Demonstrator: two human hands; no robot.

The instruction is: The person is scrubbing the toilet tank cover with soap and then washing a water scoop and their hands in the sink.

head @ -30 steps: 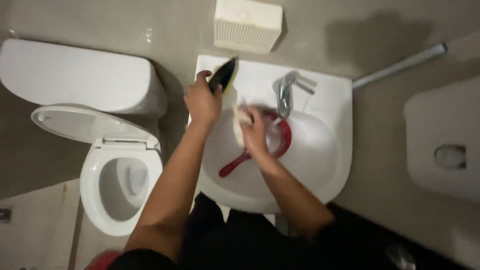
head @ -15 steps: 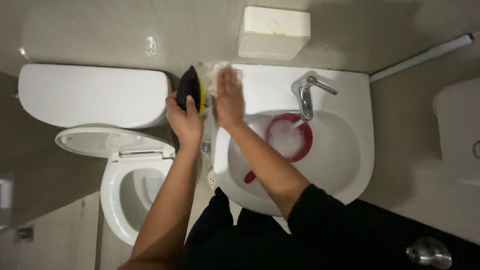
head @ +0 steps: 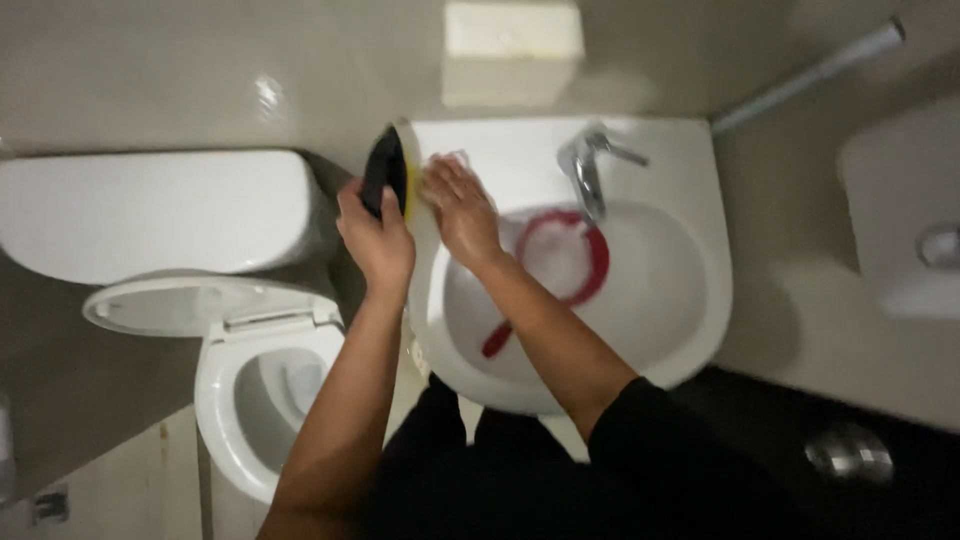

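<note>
My left hand (head: 376, 240) grips a black object with a yellow edge (head: 386, 172) and holds it upright at the back left corner of the white sink (head: 690, 300). My right hand (head: 462, 212) rests on the sink's rim right beside it, fingers touching the yellow edge. A pale, blurred pad (head: 450, 160) shows at its fingertips. A red dipper (head: 592, 262) with foam inside lies in the basin, its handle pointing toward me.
A chrome tap (head: 585, 170) stands at the sink's back. An open toilet (head: 250, 390) with its tank (head: 160, 215) is to the left. A white box (head: 512, 45) and a pipe (head: 810, 75) are on the wall. Another white fixture (head: 900, 210) sits at the right.
My right hand has left the dipper in the basin and come up to the sink's back left corner beside the black object. The view has shifted right and closer.
</note>
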